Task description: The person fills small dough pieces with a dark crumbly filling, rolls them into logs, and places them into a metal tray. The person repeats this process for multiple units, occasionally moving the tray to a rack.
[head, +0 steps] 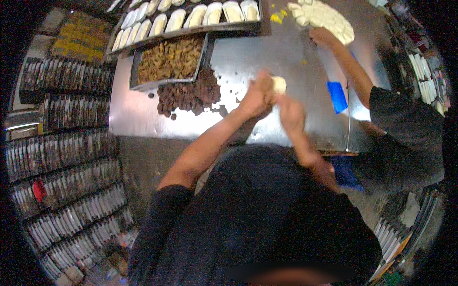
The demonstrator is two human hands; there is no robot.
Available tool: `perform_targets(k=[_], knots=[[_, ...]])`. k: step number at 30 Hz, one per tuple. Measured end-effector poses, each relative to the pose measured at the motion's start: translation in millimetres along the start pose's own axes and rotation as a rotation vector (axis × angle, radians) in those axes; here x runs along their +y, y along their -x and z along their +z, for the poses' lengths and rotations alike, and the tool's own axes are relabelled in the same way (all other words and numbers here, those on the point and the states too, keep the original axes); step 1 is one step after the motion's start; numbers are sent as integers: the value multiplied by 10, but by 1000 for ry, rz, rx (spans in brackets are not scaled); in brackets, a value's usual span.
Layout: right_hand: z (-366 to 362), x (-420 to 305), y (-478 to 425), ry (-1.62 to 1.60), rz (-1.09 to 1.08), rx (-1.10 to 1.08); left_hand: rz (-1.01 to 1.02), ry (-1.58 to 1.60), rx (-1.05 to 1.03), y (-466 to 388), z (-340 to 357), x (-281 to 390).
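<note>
Over the steel table, my left hand (258, 93) and my right hand (292, 111) come together at a small flat piece of pale dough (279, 85). The left fingers grip its left side, and the right fingertips pinch its lower edge; motion blurs both hands. To the left of my left hand lies a loose heap of dark brown filling lumps (189, 93). Behind that heap, a metal tray (133, 73) holds many golden-brown chunks (170, 59), apparently more filling. Any filling on the dough is hidden by my fingers.
A baking tray (186, 29) of pale dough pieces in paper liners stands at the back left. Cut dough portions (327, 18) lie at the back right, touched by a co-worker's hand (322, 37). A blue scraper-like item (337, 97) lies right. Loaded racks (64, 150) line the left.
</note>
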State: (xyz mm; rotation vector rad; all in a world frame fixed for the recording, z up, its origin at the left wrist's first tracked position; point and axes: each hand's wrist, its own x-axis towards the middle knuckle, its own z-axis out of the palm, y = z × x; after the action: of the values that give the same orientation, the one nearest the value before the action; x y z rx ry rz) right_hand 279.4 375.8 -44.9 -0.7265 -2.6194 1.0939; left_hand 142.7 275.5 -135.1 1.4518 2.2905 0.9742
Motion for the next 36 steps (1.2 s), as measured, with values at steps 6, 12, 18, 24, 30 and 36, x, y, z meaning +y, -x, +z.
perform_targets(k=[6, 12, 18, 24, 30, 36], knots=[[-235, -278, -1006, 171, -476, 550, 168, -291, -184, 385, -131, 440], [444, -239, -1145, 61, -206, 148, 140, 222, 9, 748, -694, 233], [1602, -871, -1587, 25, -509, -177, -222, 354, 56, 1282, -1259, 93], [1599, -1129, -1593, 142, -433, -295, -444, 641, 141, 1732, -1573, -35], [1917, -877, -1624, 125, -434, -72, -393, 572, 155, 1623, -1588, -126], [1547, -611, -1854, -483, 184, -241, -280, 394, 198, 1139, -1492, -67]])
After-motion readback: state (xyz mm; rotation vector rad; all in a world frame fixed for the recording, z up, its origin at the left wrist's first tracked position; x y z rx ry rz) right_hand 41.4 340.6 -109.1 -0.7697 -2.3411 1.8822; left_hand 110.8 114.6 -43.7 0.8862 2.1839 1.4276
